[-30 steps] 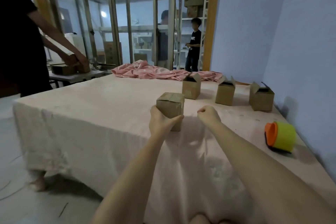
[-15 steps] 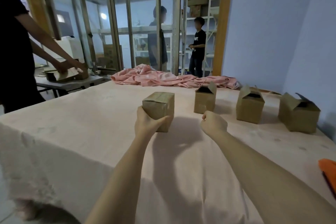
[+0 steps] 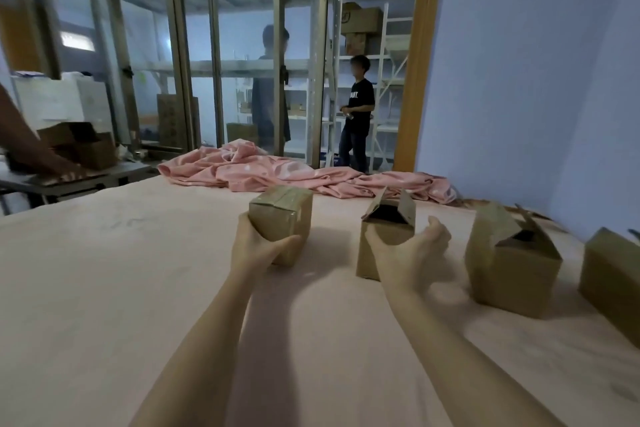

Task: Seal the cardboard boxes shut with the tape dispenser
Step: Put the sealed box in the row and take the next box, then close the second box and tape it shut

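Note:
My left hand (image 3: pixel 258 246) grips a small taped-shut cardboard box (image 3: pixel 282 218) from its near side, over the pink-covered table (image 3: pixel 121 288). My right hand (image 3: pixel 410 253) is spread open right in front of an unsealed box (image 3: pixel 384 232) whose flaps stand up; whether it touches the box is unclear. To the right stands a second open-flapped box (image 3: pixel 509 270), and a third box (image 3: pixel 609 277) is cut by the frame edge. The tape dispenser is out of view.
A crumpled pink cloth (image 3: pixel 277 173) lies along the table's far edge. Another person's arm (image 3: pixel 31 152) rests on a side table with boxes at the left. Two people stand behind the glass doors (image 3: pixel 242 62). A blue wall (image 3: pixel 536 80) borders the right side.
My view has moved forward and right, and the orange and green dispenser left the frame. My left hand carried the sealed box farther out. My right hand opened from a fist and reached the open box.

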A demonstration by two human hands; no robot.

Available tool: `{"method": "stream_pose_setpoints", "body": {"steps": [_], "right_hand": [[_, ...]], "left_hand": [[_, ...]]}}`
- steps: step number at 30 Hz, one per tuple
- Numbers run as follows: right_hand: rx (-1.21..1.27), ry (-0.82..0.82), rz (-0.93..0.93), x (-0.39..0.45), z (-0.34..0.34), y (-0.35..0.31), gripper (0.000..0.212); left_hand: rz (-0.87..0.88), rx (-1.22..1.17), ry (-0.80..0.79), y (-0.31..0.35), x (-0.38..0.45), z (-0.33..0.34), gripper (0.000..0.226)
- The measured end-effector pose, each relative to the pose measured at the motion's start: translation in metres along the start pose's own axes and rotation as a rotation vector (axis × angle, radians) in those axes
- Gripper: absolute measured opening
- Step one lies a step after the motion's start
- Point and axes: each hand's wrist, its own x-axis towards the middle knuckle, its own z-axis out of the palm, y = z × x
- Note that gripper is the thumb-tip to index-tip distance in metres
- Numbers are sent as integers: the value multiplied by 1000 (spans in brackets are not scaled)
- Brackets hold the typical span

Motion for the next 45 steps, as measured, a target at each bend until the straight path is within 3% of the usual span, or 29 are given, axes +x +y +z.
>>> {"method": "stream_pose_setpoints", "body": {"steps": [4,8,20,25,27,29,33,39,41,43,45], "right_hand": [[68,95,86,7,24,-4,112],[34,70,45,3,32,5,119],[1,51,147,-10,50,17,113],[12,-46,134,0,38,26,107],[36,-87,137,6,24,26,106],[82,-100,129,11,10,21,105],[114,-186,116,16,-24,6,107],[123,-358,108,9,-87,-12,105],[181,-489,131,8,-111,-15,98],[228,-648,172,6,-138,-21,92],[279,-713,209,5,-167,-27,91]], "left_hand": [[-12,-53,-10,-12,13,23,81],[-11,-100,-34,-20,12,34,87],[63,-146,-73,-42,19,34,97],[-31,-152,-120,-33,19,27,132],[-155,-174,-54,-23,9,21,147],[-174,-137,32,-14,-4,16,162],[-225,-110,43,6,-21,6,138],[-87,73,83,71,-62,-5,122],[-13,177,10,95,-78,-7,110],[19,179,-164,119,-94,-6,102],[-35,38,-392,142,-114,-6,117]]}}
